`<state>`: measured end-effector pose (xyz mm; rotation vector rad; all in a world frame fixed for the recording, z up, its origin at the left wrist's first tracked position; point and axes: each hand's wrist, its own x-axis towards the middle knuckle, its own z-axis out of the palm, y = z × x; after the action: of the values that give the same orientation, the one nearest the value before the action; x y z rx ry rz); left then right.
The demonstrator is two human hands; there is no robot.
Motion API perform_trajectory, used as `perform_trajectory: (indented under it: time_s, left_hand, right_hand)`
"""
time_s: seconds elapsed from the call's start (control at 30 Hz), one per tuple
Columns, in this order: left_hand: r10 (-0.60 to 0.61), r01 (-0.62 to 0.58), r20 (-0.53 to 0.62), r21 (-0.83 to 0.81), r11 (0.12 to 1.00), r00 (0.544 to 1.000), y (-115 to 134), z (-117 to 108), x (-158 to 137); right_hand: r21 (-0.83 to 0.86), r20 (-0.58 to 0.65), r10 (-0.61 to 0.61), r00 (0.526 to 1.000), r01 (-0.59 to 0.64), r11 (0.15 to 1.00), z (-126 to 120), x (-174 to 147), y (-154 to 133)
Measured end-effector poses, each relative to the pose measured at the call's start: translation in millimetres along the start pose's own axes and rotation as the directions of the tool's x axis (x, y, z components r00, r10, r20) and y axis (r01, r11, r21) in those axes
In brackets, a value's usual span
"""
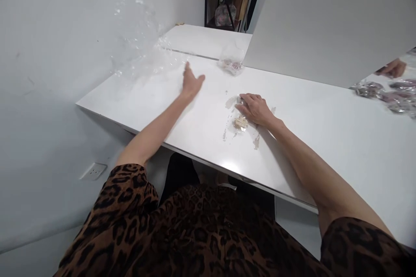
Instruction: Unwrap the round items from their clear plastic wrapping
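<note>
My left hand hovers above the white table, fingers stretched out and thumb apart, with nothing in it. It is just right of a loose heap of clear plastic bags. Further right, my right hand lies over a small clear plastic bag, whose top edge sits between thumb and fingers. A pale, crumbly-looking piece shows through the plastic below the thumb. My palm hides part of this bag.
Greyish smears mark the tabletop around the right hand. Behind stands another clear bag with pinkish contents, beside a tall white panel. Several packets and another person's hand appear far right. A wall bounds the left.
</note>
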<state>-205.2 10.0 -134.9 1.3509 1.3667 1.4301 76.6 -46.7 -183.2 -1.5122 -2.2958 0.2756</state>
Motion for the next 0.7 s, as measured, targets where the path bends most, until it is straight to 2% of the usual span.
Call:
perform_trajectory:
  time_s: [0.07, 0.13, 0.23, 0.3, 0.37, 0.43, 0.6, 0.63, 0.7]
  left_hand:
    - [-0.049, 0.042, 0.103, 0.068, 0.997, 0.994, -11, 28, -31]
    - [-0.029, 0.003, 0.209, 0.124, 0.992, 0.977, -17, 44, -53]
    - [0.066, -0.132, 0.301, 0.205, 0.970, 0.951, -25, 48, -66]
    - [0.120, -0.216, 0.335, 0.266, 0.940, 0.934, -31, 44, -66]
    - [0.159, -0.279, 0.359, 0.314, 0.908, 0.920, -37, 40, -65]
    - [0.174, -0.307, 0.362, 0.350, 0.885, 0.916, -40, 38, -64]
    - [0.135, -0.271, 0.317, 0.435, 0.858, 0.939, -34, 36, -65]
    - [0.130, -0.266, 0.312, 0.448, 0.854, 0.941, -32, 36, -65]
    - [0.128, -0.263, 0.303, 0.460, 0.848, 0.944, -28, 34, -64]
  right_hand:
    - [-0.023, -0.016, 0.014, 1.000, -0.014, 1.000, -7, -1, 2]
    - [0.006, -0.068, 0.066, 0.996, -0.065, 0.998, -16, -9, 2]
    - [0.064, -0.174, 0.040, 0.984, -0.029, 0.998, -24, -35, -9]
    - [0.023, -0.139, -0.059, 0.989, 0.063, 0.998, -23, -57, -24]
    - [-0.066, -0.022, -0.125, 0.992, 0.124, 0.990, -16, -77, -43]
    - [-0.152, 0.061, -0.133, 0.989, 0.141, 0.978, -8, -88, -60]
    - [-0.257, 0.129, -0.037, 0.991, 0.070, 0.964, -5, -73, -80]
    - [-0.219, 0.138, -0.002, 0.990, 0.032, 0.975, -8, -67, -81]
    - [0.045, 0.118, 0.111, 0.987, -0.117, 0.992, -16, -58, -82]
